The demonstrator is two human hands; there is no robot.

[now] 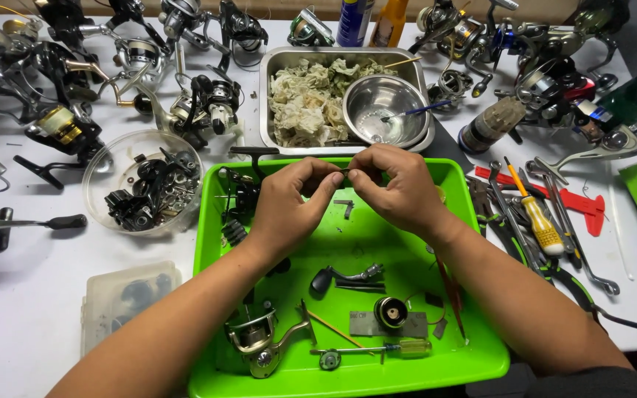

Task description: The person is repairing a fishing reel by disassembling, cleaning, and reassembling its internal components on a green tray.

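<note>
Over the green tray (466,221), left hand (289,203) and right hand (399,188) both pinch one small dark part (345,172); steel bowl (386,110) sits behind the tray, screwdriver (536,214) to its right

I am watching through one head-worn camera, looking steeply down and forward over the counter (31,295). It is sitting close above both forearms, keeping the left grip (289,203) and right grip (399,188) near centre frame, over the green tray (348,376). No second view is sharing the scene.
</note>
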